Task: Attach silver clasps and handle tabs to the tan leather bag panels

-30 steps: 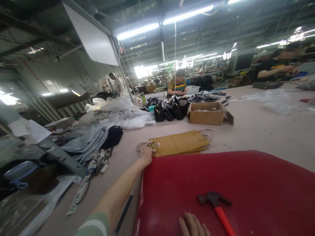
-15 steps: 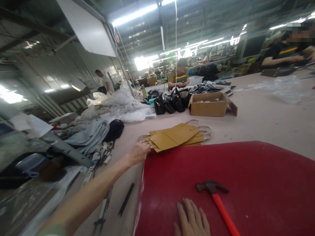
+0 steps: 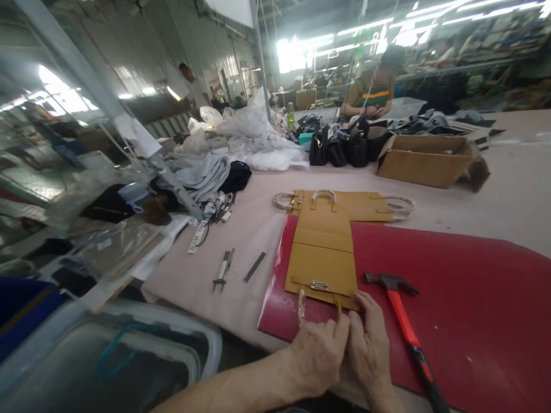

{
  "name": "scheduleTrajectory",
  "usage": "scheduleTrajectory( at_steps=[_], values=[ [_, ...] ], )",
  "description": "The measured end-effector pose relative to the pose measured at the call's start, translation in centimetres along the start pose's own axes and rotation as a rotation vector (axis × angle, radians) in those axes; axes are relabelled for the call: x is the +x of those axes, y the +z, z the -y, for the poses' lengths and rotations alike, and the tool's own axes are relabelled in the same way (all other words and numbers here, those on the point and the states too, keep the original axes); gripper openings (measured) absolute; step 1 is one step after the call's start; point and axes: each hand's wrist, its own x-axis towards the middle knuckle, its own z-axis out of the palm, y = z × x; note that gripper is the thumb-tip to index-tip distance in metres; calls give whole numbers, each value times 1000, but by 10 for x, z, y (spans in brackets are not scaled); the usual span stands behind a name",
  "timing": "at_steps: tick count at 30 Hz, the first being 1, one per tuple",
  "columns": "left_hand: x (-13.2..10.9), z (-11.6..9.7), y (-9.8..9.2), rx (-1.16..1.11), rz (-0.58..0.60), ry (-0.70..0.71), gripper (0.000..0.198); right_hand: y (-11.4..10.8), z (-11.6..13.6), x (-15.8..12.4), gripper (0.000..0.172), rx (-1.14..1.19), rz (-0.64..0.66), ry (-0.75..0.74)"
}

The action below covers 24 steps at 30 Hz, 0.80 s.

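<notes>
A mustard bag panel [image 3: 323, 246] lies lengthwise toward me, its near end over the red board. Plastic-wrapped handles stick out at both ends, and a metal clasp [image 3: 319, 285] sits near its lower edge. My left hand [image 3: 321, 353] is closed on the near handle [image 3: 302, 307], just below that edge. Beside it, my right hand [image 3: 371, 347] has its fingertips and thumb at the panel's near right corner; part of its grip is hidden. More mustard panels [image 3: 371, 207] lie crosswise beneath the far end. A claw hammer [image 3: 401, 312] with an orange-red handle rests to the right.
The red board [image 3: 473, 287] covers the table's near right. Left of it lie a dark strip [image 3: 255, 267] and a caliper-like tool [image 3: 222, 271]. Farther back are black bags [image 3: 338, 146], an open cardboard box [image 3: 424, 160] and plastic wrap. A person [image 3: 370, 94] sits beyond.
One mustard panel has been drawn off the stack and turned lengthwise toward me. My left hand has come back near my right, which has moved from lying flat to the panel's corner.
</notes>
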Motion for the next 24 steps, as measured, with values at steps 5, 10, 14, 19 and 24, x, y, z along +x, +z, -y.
scheduleTrajectory(
  at_steps=[5, 10, 14, 19, 24],
  values=[
    [-22, -14, 3, -5, 46, -72, 63, -3, -1, 5, 34, -17, 73, -81],
    [-34, -14, 12, -135, -29, -58, 39, 0, -12, 12, 36, -74, 186, -266],
    [-41, -13, 12, -166, -67, 84, 30, -7, -17, 10, 45, -187, 264, -355],
    [-47, -10, 8, -189, -88, 230, 27, -13, -12, 4, 37, -268, 270, -401],
    [-53, 24, -3, -132, -154, 202, 14, -10, -6, 4, 38, -288, 245, -459]
  ],
)
